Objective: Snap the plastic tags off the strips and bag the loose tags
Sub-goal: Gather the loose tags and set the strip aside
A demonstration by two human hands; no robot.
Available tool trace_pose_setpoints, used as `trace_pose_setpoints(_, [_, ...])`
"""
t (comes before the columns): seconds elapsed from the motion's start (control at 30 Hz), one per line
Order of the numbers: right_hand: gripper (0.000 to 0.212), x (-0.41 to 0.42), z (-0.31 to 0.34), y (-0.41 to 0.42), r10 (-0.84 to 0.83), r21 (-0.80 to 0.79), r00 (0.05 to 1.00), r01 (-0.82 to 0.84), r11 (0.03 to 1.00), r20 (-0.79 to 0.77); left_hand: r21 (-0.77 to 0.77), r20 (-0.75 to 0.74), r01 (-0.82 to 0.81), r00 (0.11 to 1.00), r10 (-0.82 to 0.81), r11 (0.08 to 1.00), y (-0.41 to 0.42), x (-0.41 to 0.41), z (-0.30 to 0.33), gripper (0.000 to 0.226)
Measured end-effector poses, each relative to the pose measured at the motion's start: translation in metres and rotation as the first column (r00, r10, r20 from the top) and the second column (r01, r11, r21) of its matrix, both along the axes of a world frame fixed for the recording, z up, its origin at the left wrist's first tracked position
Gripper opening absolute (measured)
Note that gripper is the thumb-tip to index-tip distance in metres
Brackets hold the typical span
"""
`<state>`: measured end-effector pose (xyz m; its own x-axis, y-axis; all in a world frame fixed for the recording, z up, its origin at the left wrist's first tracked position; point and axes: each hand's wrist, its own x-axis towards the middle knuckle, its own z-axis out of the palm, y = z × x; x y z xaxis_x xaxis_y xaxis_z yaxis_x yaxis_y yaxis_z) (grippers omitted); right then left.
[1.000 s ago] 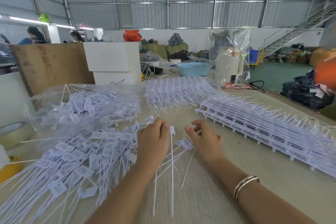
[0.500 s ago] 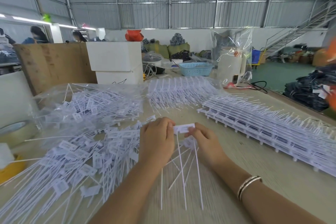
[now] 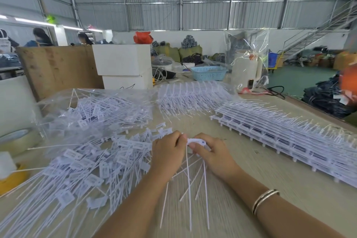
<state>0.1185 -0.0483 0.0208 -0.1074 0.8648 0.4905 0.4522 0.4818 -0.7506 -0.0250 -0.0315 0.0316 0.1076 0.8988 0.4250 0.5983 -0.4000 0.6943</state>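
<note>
My left hand (image 3: 168,150) and my right hand (image 3: 211,151) meet over the wooden table (image 3: 270,189), both pinching a short white piece of joined tags (image 3: 196,141) whose long thin tails hang toward me. A few loose tags (image 3: 185,179) lie under the hands. A big heap of loose white tags (image 3: 81,170) spreads to the left. Stacked strips of uncut tags (image 3: 289,137) run along the right. More tags sit inside a clear plastic bag (image 3: 92,110) at the back left.
Another clear bag of tag strips (image 3: 193,94) lies at the back centre. A tape roll (image 3: 17,139) and a yellow object (image 3: 11,177) sit at the left edge. White boxes (image 3: 123,65), a blue basket (image 3: 208,72) and a white jug (image 3: 247,67) stand behind.
Both hands came together from resting apart on the table and lifted a small piece of tags between them; its tails now dangle toward me.
</note>
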Motion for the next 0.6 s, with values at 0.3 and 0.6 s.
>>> trace_pose_setpoints(0.3, [0.016, 0.003, 0.001, -0.002, -0.103, 0.041, 0.945, 0.122, 0.992, -0.311, -0.131, 0.352, -0.065, 0.930, 0.108, 0.989, 0.003, -0.007, 0.004, 0.040])
trace_pose_setpoints(0.6, [0.046, 0.006, -0.009, 0.014, -0.411, -0.225, 0.881, 0.460, 0.859, 0.235, 0.224, 0.019, -0.033, 0.999, 0.029, 0.974, -0.004, 0.005, -0.001, 0.018])
